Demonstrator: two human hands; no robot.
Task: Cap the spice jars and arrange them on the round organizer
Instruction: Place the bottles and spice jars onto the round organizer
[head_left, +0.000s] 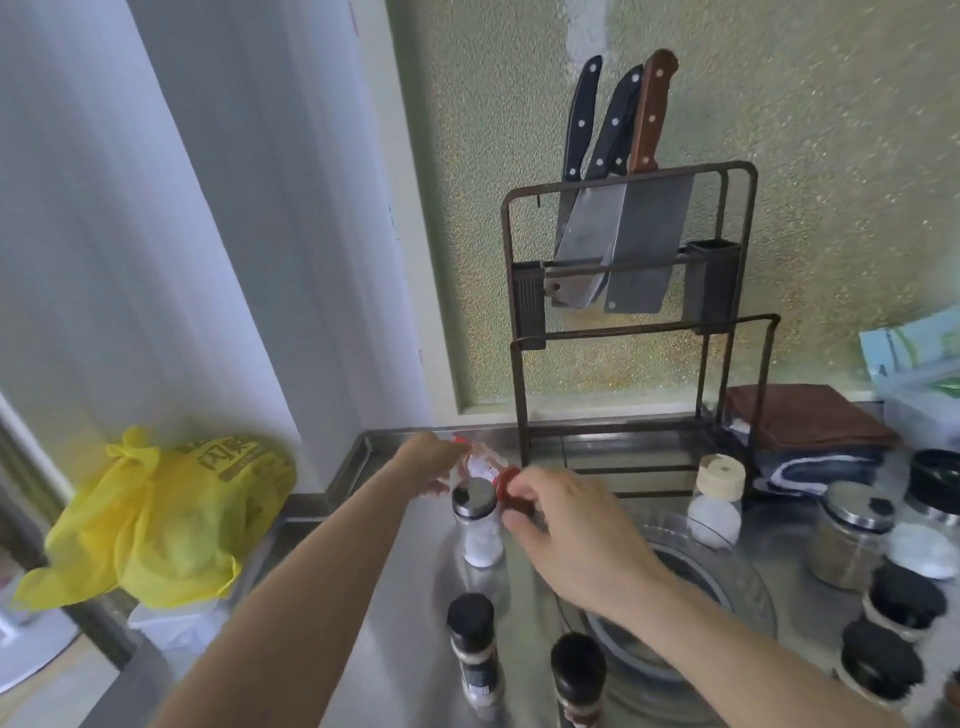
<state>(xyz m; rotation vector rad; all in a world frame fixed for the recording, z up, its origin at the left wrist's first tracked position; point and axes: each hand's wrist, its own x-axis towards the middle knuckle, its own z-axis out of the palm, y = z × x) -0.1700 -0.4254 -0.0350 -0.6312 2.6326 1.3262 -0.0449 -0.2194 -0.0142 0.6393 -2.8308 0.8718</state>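
My left hand (428, 462) reaches to the back of the steel counter and holds a small clear jar with red contents (480, 462), blurred by motion. My right hand (566, 525) pinches a red cap (511, 491) right beside that jar. In front of them stands a glass jar of white powder with a silver lid (475, 525). The round clear organizer (727, 577) lies under my right forearm. Two black-capped jars (472, 649) (579, 680) stand near me.
A knife rack with three knives (628, 249) stands at the back wall. Several more jars (852, 535) sit at the right, one with a beige cap (719, 478). Folded cloths (800, 421) lie behind them. A yellow bag (156, 519) sits off the counter's left edge.
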